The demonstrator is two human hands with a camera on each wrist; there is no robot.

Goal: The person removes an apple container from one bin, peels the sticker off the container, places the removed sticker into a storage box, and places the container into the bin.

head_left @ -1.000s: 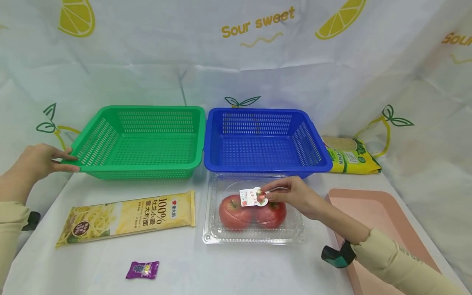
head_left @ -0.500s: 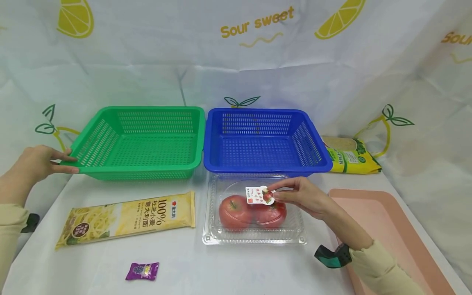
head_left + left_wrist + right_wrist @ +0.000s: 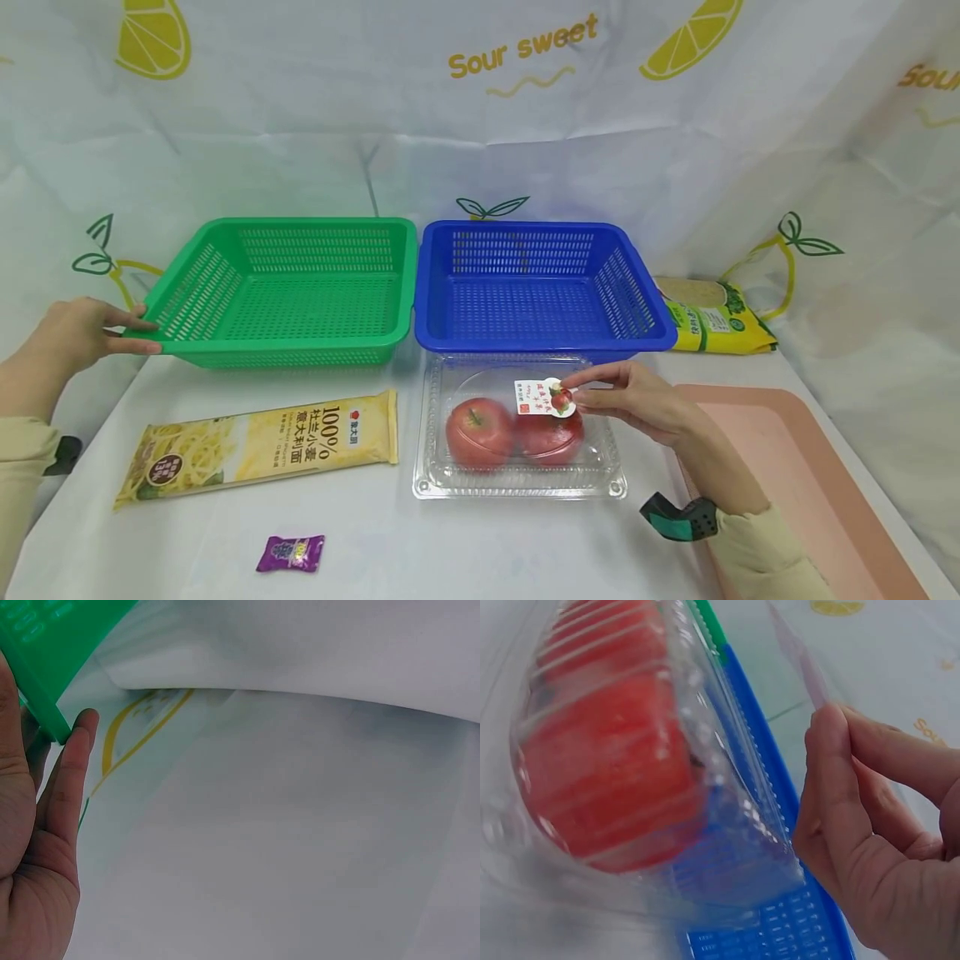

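Note:
My right hand (image 3: 637, 400) pinches a small white label card (image 3: 536, 397) printed with red fruit, between thumb and fingertips. In the head view the card overlaps a clear plastic clamshell box (image 3: 517, 482) holding two round red fruits (image 3: 480, 435). The right wrist view shows the card (image 3: 799, 652) edge-on above the fingertips, with the box (image 3: 735, 877) beside the hand. At the far left, my left hand (image 3: 86, 333) holds the front left corner of the green basket (image 3: 285, 343); in its wrist view the basket corner (image 3: 52, 712) sits between thumb and fingers.
A blue basket (image 3: 547, 342) stands beside the green one, behind the box. A yellow bag (image 3: 720, 325) lies right of it. A long pasta packet (image 3: 262, 446) and a purple wrapped candy (image 3: 291, 553) lie at left front. A pink tray (image 3: 772, 467) lies at right.
My right hand has drawn the card to the right over the box, and the card's printed face has turned more toward the head camera. My left hand has stayed at the green basket's corner.

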